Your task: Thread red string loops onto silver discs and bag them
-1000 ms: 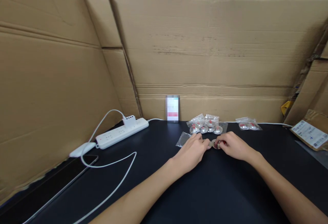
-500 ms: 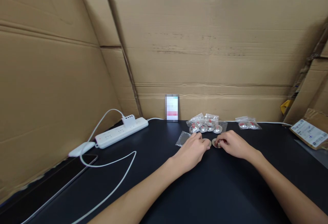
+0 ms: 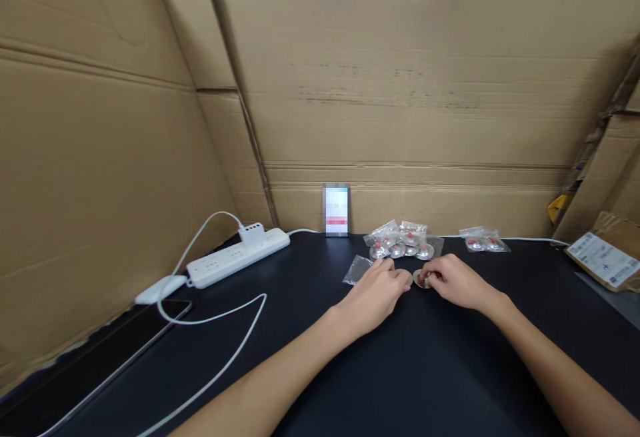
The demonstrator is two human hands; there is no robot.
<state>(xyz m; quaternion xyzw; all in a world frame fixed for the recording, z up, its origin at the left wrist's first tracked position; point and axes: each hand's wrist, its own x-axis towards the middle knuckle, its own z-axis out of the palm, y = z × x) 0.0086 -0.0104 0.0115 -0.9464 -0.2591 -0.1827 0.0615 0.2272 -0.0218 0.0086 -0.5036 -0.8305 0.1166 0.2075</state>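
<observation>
Two round metal discs lie nearly edge to edge on the black tabletop. Over the left disc (image 3: 406, 275), my left hand (image 3: 377, 294) rests with its fingers curled down on it, hiding much of it. The fingers of my right hand (image 3: 453, 280) are bent and pinched at the middle of the right disc (image 3: 418, 280), where a bit of red shows. A flattened clear plastic bag (image 3: 357, 269) lies just beyond my left hand. Behind both hands is a pile of clear bags (image 3: 403, 242) with several domed silver discs marked in red.
Farther right sits another bag (image 3: 484, 242) with silver discs. A phone (image 3: 337, 210) leans on the cardboard wall (image 3: 400, 90). On the left are a white power strip (image 3: 237, 260), its cable (image 3: 245, 344) and a dark flat device (image 3: 100, 364). A labelled parcel (image 3: 605, 260) lies far right.
My right fingers have shifted slightly at the right disc, and more red shows beside them. My left hand has stayed in place.
</observation>
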